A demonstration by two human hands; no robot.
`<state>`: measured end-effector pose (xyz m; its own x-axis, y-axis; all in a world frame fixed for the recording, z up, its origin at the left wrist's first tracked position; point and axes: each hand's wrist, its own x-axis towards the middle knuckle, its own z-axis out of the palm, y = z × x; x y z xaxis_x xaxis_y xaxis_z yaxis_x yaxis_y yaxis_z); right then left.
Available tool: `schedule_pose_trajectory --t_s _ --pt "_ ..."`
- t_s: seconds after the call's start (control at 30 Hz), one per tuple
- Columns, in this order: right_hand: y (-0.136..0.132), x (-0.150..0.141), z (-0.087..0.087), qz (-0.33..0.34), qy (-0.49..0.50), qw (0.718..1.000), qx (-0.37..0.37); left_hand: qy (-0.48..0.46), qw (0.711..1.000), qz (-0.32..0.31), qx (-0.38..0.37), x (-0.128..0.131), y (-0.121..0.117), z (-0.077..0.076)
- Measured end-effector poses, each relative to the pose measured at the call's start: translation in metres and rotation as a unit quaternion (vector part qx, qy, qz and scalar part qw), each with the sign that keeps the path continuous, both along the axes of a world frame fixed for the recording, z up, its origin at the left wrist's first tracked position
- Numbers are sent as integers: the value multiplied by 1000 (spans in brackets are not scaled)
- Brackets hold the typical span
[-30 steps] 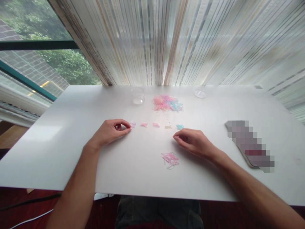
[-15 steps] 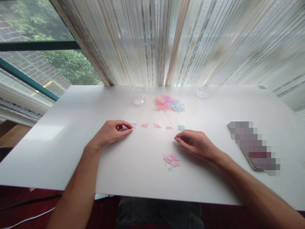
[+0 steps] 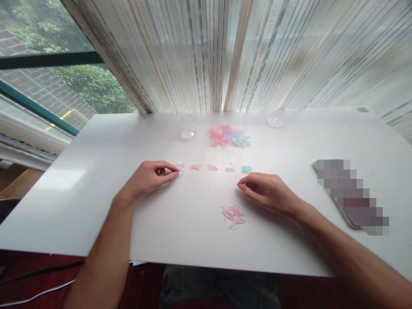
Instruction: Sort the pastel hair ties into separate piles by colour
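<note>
Lilac bands [image 3: 180,165] by the fingertips of the left hand [image 3: 148,179], probably light and stretchy, are best pinched endwise; its fingers and those of the right hand [image 3: 268,191] are drawn almost together, any hold unclear.

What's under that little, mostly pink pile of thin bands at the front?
The flat white tabletop shows around the small, mostly pink pile of thin bands and through its gaps. Anything directly beneath the bands is hidden.

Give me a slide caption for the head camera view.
Left hand at the purple bunch, right hand near the blue bunch, mixed pile beyond.
</note>
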<state>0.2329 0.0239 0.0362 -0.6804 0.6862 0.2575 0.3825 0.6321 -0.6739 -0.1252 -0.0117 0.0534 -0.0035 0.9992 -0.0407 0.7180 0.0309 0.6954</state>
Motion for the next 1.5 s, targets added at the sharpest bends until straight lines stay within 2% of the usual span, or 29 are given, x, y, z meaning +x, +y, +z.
schedule_pose_trajectory --t_s 0.27,0.4,0.53,0.63,1.1,1.5 --pt "-1 0 0 8 7 1000 27 -22 998 -40 44 6 -3 5" --pt "-8 -8 4 8 51 997 61 -98 979 -144 101 39 -10 10" --pt "-20 -16 9 32 101 994 42 -174 947 -233 136 81 -18 11" --pt "-27 -18 10 39 128 991 32 -196 930 -275 144 97 -21 10" --pt "-32 -19 15 53 131 990 30 -169 936 -266 153 99 -26 6" --pt "-36 -19 14 37 134 989 42 -188 925 -281 171 99 -24 8"
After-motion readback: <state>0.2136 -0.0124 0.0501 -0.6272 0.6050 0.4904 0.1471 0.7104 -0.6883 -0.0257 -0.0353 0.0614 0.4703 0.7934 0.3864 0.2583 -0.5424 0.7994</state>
